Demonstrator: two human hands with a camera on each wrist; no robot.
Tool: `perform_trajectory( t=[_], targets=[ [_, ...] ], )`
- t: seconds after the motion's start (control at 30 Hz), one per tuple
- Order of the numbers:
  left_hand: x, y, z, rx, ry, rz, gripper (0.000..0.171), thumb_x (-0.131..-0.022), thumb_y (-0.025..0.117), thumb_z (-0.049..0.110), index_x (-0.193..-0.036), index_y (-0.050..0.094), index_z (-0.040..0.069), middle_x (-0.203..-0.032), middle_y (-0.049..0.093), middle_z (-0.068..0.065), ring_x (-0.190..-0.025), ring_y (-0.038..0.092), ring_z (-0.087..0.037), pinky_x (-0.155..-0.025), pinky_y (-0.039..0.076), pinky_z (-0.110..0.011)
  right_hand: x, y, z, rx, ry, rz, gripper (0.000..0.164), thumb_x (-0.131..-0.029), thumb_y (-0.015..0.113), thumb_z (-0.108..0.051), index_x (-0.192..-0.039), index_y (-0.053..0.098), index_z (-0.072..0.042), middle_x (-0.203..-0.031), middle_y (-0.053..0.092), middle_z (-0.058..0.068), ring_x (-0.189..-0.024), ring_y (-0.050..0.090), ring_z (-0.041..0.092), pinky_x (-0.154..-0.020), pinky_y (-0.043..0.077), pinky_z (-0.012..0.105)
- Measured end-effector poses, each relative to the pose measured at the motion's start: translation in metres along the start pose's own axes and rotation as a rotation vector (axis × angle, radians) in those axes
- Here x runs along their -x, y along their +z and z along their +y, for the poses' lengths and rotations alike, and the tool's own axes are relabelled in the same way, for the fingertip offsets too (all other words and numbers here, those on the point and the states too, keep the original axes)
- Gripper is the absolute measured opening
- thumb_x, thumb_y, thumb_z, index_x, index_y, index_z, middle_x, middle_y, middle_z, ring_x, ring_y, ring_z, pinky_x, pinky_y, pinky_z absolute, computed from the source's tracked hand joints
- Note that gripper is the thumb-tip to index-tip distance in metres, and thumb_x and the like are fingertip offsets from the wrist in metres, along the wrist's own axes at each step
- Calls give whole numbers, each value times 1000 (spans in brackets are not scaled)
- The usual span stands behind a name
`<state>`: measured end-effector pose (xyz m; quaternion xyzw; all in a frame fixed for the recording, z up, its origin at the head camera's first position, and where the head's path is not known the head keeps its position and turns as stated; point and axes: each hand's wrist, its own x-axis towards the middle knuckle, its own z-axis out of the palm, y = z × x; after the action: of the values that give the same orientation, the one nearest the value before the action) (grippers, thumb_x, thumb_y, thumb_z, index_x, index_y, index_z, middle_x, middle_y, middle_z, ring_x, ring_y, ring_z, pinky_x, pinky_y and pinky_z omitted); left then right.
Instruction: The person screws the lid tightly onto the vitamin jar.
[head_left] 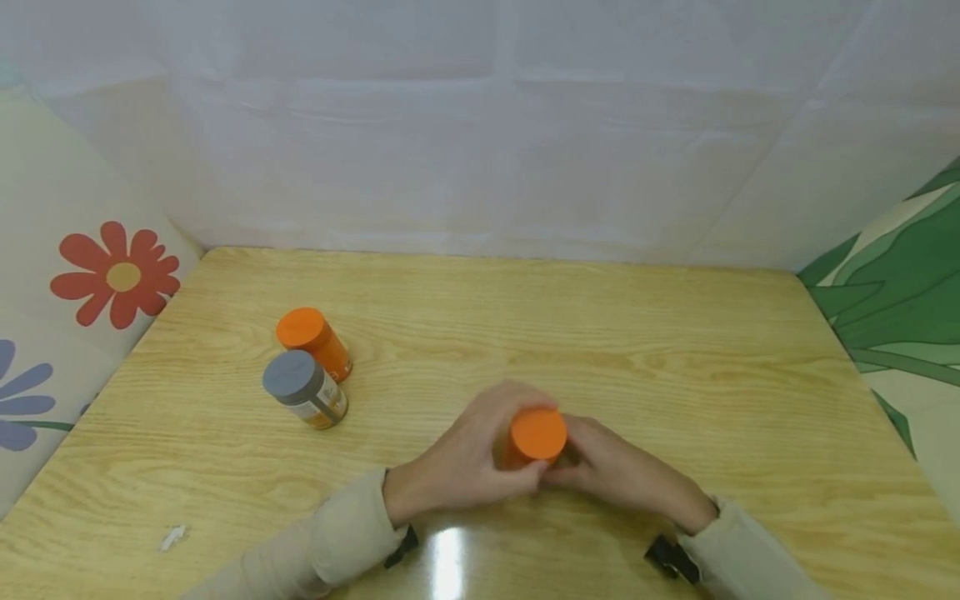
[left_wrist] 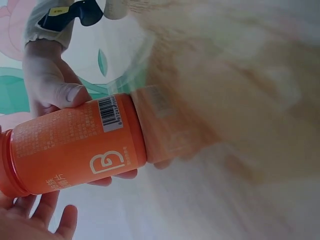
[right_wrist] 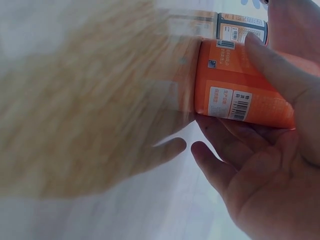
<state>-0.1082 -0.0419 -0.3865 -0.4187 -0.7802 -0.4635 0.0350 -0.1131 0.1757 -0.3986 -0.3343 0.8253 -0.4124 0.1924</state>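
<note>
An orange bottle (left_wrist: 75, 145) with an orange lid (head_left: 538, 433) stands upright at the front middle of the wooden table, its base against the tabletop. My left hand (head_left: 480, 454) curls its thumb and fingers round the lid end from the left. From the other side my right hand (head_left: 618, 467) grips the body, with the thumb laid along it in the right wrist view. Small print and a barcode show on the bottle's side. In the head view, my hands hide most of the body.
To the left stand a second orange bottle (head_left: 318, 342) and, just in front of it, a grey-lidded jar (head_left: 303, 387). A small white scrap (head_left: 172, 537) lies near the table's front left. White sheeting (head_left: 480, 167) hangs behind the table (head_left: 675, 333).
</note>
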Motion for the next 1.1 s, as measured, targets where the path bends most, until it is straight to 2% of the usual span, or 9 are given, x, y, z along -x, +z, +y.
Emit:
perform_trajectory(
  t=[0.13,0.27,0.4,0.47,0.57,0.67,0.87,1.0,1.1],
  targets=[
    [0,0,-1,-6,22,-50,57,-80,67,14,-135,51,9,-132,60,-5,-124,54,-16,-108,43,-38,0,0,0,-20,18,-8,50,-89,70,-39,-132,57,-16,-128,65,-3,-120,59,15,-107,48,38],
    [2,-2,2,-27,-43,-74,62,-84,71,22,-141,47,11,-140,56,-4,-130,50,-18,-110,41,-42,0,0,0,-4,17,-9,49,-89,71,-36,-132,57,-15,-129,65,-2,-121,60,17,-106,48,40],
    [2,-2,4,-37,-134,-29,74,-80,82,32,-141,46,12,-140,53,-4,-130,49,-17,-110,41,-45,0,0,0,20,20,-9,45,-89,72,-30,-129,59,-15,-127,66,-1,-120,60,17,-105,49,42],
    [2,-2,4,-55,-154,8,75,-75,86,34,-136,48,12,-136,55,-5,-127,49,-16,-109,43,-43,-1,0,0,30,22,-7,42,-90,72,-29,-128,60,-15,-125,66,-2,-119,60,16,-105,49,41],
    [2,-2,2,-93,-123,52,71,-72,89,33,-127,50,10,-126,57,-3,-120,52,-15,-105,46,-37,-1,0,1,36,12,-2,41,-90,72,-29,-127,60,-16,-123,67,-2,-117,61,13,-103,50,39],
    [2,-2,1,-115,-59,65,63,-74,87,31,-123,53,10,-120,59,-1,-114,53,-13,-102,46,-33,-1,0,2,22,1,-2,41,-91,71,-32,-127,60,-16,-123,67,-3,-116,60,12,-103,50,37],
    [2,-4,-2,-79,41,8,57,-81,77,18,-133,54,9,-124,61,-4,-115,55,-15,-102,45,-33,0,0,0,-27,30,-17,49,-90,70,-40,-132,58,-19,-130,64,-4,-122,59,16,-108,47,42],
    [2,-6,0,-70,31,-46,60,-80,71,16,-137,53,9,-132,61,-4,-122,53,-16,-108,41,-39,0,0,0,-38,40,-16,50,-88,70,-42,-131,59,-19,-128,65,-5,-120,60,15,-107,47,40],
    [3,-6,2,-66,-6,-74,62,-82,73,20,-139,51,9,-137,59,-4,-130,50,-18,-113,37,-44,0,0,1,-35,26,-14,49,-88,71,-39,-130,59,-17,-126,66,-4,-118,61,14,-105,49,37]
  ],
)
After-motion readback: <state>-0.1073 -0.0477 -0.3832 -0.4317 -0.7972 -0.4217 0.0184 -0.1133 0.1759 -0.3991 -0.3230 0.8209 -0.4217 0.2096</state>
